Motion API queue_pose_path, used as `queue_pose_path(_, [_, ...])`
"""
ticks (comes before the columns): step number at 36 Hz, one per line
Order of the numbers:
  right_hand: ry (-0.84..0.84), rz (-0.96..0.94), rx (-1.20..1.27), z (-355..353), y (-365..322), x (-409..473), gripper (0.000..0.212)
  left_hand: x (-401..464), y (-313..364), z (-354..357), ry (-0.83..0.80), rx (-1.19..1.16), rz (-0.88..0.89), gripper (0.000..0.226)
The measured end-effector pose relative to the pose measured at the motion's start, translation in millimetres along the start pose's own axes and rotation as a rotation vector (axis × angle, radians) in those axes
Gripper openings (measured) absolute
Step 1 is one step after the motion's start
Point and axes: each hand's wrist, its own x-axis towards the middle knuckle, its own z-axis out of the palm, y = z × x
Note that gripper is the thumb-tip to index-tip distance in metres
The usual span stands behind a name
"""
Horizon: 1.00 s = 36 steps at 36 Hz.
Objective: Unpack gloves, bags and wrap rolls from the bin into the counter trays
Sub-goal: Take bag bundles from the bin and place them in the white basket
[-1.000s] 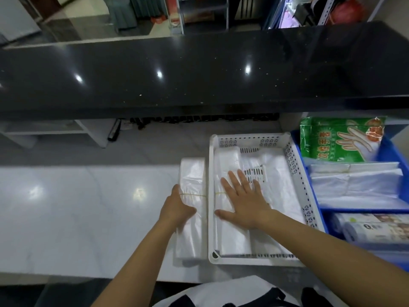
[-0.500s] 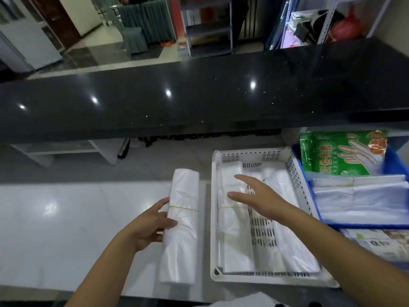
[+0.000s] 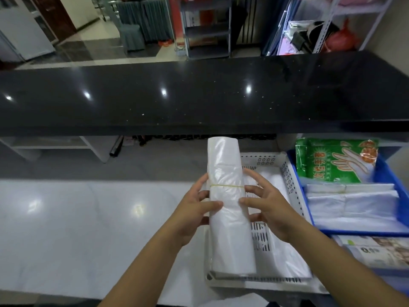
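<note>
Both the left hand (image 3: 194, 214) and right hand (image 3: 269, 209) are gripping the bag bundle (image 3: 229, 209) at centre frame, fingers curled round its sides, its long axis running up-down over the white tray (image 3: 290, 178).

Even, fairly dim indoor light from overhead shows as small bright glints on the black counter (image 3: 199, 96) and soft glare patches on the white worktop (image 3: 66, 218), shadows are faint, the wide lens bends straight lines near the edges, and the right side looks slightly smeared.
</note>
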Motion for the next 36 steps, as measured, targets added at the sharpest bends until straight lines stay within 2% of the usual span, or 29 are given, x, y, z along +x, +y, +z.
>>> queue_pose_path(5, [-0.004,0.049,0.055,-25,15,-14,0.077,1,-2,6,-0.146,0.069,-0.04,0.057])
queue_pose_path(7, [-0.009,0.065,0.077,-33,18,-17,0.078,3,-2,3,-0.158,0.097,-0.038,0.051])
queue_pose_path(9, [-0.006,0.076,0.096,-38,19,-17,0.079,8,-3,-3,-0.086,0.157,0.004,0.044])
queue_pose_path(11, [0.017,0.08,0.104,-39,19,-14,0.079,14,-7,-11,0.058,0.247,0.052,0.04])
queue_pose_path(14, [0.074,0.101,0.095,-35,20,-4,0.074,24,-18,-24,0.203,0.274,0.003,0.053])
queue_pose_path(16, [0.102,0.12,0.086,-27,21,4,0.073,27,-26,-29,0.189,0.203,-0.097,0.056])
queue_pose_path(18, [0.109,0.151,0.04,-16,24,11,0.073,29,-35,-29,0.099,0.149,-0.154,0.051])
queue_pose_path(20, [0.096,0.177,-0.152,-4,30,13,0.071,27,-42,-27,0.042,0.162,-0.162,0.054])
queue_pose_path(23, [0.107,0.12,-0.721,9,41,12,0.071,25,-48,-29,0.03,0.174,-0.153,0.053])
queue_pose_path(25, [0.099,0.07,-1.003,15,48,11,0.07,24,-50,-31,0.023,0.17,-0.149,0.051])
queue_pose_path(30, [0.027,0.058,-1.291,21,47,11,0.081,24,-51,-35,0.012,0.127,-0.138,0.049])
queue_pose_path(36, [-0.165,0.093,-1.494,19,35,23,0.119,24,-52,-40,-0.028,0.111,-0.145,0.048])
